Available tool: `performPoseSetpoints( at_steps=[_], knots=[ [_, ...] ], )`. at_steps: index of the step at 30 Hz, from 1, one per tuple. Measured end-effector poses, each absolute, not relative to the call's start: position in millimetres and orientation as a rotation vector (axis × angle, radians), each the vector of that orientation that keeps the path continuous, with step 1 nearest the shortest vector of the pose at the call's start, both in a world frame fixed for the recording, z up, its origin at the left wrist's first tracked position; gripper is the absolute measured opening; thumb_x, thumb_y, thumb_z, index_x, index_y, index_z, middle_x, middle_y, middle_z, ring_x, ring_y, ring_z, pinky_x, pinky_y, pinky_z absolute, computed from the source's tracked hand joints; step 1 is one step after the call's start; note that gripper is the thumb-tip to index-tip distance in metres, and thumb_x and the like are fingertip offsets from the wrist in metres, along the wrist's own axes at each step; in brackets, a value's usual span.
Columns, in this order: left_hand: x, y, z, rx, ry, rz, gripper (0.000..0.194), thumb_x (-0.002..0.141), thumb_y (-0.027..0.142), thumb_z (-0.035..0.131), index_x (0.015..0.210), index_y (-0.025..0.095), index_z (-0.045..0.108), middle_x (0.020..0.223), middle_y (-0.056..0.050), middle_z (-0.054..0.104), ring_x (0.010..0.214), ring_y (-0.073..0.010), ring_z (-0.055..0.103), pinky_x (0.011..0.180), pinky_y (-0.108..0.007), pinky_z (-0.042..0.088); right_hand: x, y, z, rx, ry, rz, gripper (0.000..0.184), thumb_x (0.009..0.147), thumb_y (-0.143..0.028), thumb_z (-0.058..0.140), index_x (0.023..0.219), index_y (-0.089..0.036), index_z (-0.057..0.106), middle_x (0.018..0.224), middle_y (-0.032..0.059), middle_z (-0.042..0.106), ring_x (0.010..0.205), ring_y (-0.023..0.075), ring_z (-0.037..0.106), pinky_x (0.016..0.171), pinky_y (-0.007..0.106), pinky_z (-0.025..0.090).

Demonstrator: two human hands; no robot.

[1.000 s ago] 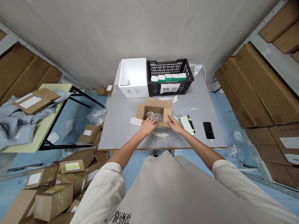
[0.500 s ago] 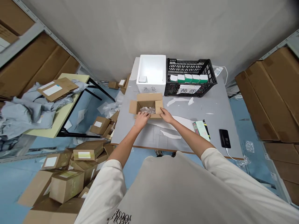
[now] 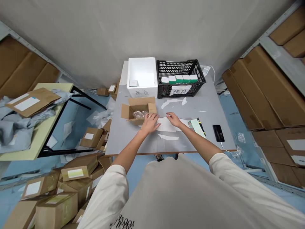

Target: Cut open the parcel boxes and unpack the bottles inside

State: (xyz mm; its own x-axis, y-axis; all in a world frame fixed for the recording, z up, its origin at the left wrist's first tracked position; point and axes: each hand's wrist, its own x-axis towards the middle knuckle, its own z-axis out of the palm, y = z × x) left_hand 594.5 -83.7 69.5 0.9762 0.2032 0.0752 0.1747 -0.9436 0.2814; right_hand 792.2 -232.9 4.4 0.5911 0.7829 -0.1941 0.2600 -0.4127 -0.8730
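A small cardboard box [image 3: 138,109] with its flaps raised stands on the table, and clear bubble wrap [image 3: 140,114] lies inside it. My left hand [image 3: 150,123] is at the box's front right corner, its fingers spread and nothing held; whether the fingertips touch the carton is unclear. To the right of the box, my right hand [image 3: 173,119] hovers over a white paper sheet [image 3: 165,124], fingers loosely bent and apart, with nothing visible in them. A green-and-white packet [image 3: 196,128] lies right of this hand, beside a black-and-yellow tool [image 3: 200,126].
Behind the box stand a white foam bin [image 3: 145,93] and a black plastic crate [image 3: 200,83] holding several green-and-white boxes. A phone [image 3: 218,133] with a cable lies at the table's right. Cardboard boxes [image 3: 76,170] pile on the floor at left; a side table [image 3: 64,87] holds grey bags.
My right hand has let go of the box's right flap and moved off to the right. My left hand has slid along the front edge to the right corner. The view has turned right.
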Motion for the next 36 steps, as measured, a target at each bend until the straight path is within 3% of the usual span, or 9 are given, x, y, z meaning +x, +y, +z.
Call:
performPoseSetpoints(
  at_steps=[7, 14, 19, 24, 29, 36],
  knots=[
    [664, -158, 55, 2.851, 0.077, 0.115, 0.043, 0.105, 0.035, 0.042, 0.144, 0.023, 0.056, 0.147, -0.014, 0.057, 0.136, -0.0319, 0.049, 0.117, -0.053, 0.027, 846, -344, 4, -2.079, -0.634, 0.704, 0.036, 0.096, -0.033, 0.055, 0.126, -0.021, 0.07, 0.142, 0.0134, 0.058, 0.109, 0.0218, 0.067, 0.11, 0.042, 0.049],
    [735, -258, 20, 2.764, 0.146, -0.146, 0.041, 0.103, 0.034, 0.047, 0.141, 0.023, 0.058, 0.145, -0.012, 0.058, 0.129, -0.0309, 0.054, 0.111, -0.049, 0.037, 899, -449, -23, -2.204, -0.602, 0.63, 0.036, 0.092, -0.024, 0.053, 0.122, -0.018, 0.072, 0.134, 0.013, 0.063, 0.108, 0.0211, 0.067, 0.109, 0.039, 0.049],
    [781, -323, -3, 2.667, 0.262, -0.34, 0.044, 0.101, 0.034, 0.048, 0.143, 0.022, 0.055, 0.146, -0.014, 0.055, 0.129, -0.032, 0.055, 0.106, -0.045, 0.045, 932, -509, -44, -2.371, -0.59, 0.642, 0.04, 0.095, -0.025, 0.05, 0.129, -0.02, 0.07, 0.141, 0.0124, 0.061, 0.129, 0.0249, 0.059, 0.115, 0.041, 0.043],
    [819, -367, -18, 2.599, 0.437, -0.434, 0.046, 0.099, 0.033, 0.052, 0.143, 0.022, 0.054, 0.15, -0.015, 0.051, 0.131, -0.0344, 0.054, 0.106, -0.047, 0.045, 953, -555, -66, -2.631, -0.503, 0.803, 0.046, 0.102, -0.041, 0.045, 0.141, -0.022, 0.063, 0.162, 0.0157, 0.041, 0.144, 0.0338, 0.044, 0.119, 0.056, 0.034],
    [843, -392, -28, 2.535, 0.646, -0.382, 0.053, 0.097, 0.033, 0.054, 0.149, 0.022, 0.047, 0.158, -0.017, 0.041, 0.135, -0.0362, 0.051, 0.108, -0.048, 0.044, 969, -581, -86, -2.708, -0.506, 0.877, 0.047, 0.104, -0.044, 0.042, 0.144, -0.025, 0.06, 0.166, 0.0155, 0.032, 0.153, 0.0352, 0.028, 0.12, 0.062, 0.026],
    [865, -408, -44, 2.452, 1.01, -0.292, 0.078, 0.091, 0.046, 0.062, 0.158, 0.021, 0.032, 0.167, -0.021, 0.024, 0.143, -0.0447, 0.04, 0.112, -0.057, 0.04, 979, -579, -95, -2.674, -0.571, 0.845, 0.045, 0.102, -0.039, 0.046, 0.142, -0.023, 0.06, 0.164, 0.0162, 0.037, 0.15, 0.0342, 0.032, 0.121, 0.059, 0.024]
  ],
)
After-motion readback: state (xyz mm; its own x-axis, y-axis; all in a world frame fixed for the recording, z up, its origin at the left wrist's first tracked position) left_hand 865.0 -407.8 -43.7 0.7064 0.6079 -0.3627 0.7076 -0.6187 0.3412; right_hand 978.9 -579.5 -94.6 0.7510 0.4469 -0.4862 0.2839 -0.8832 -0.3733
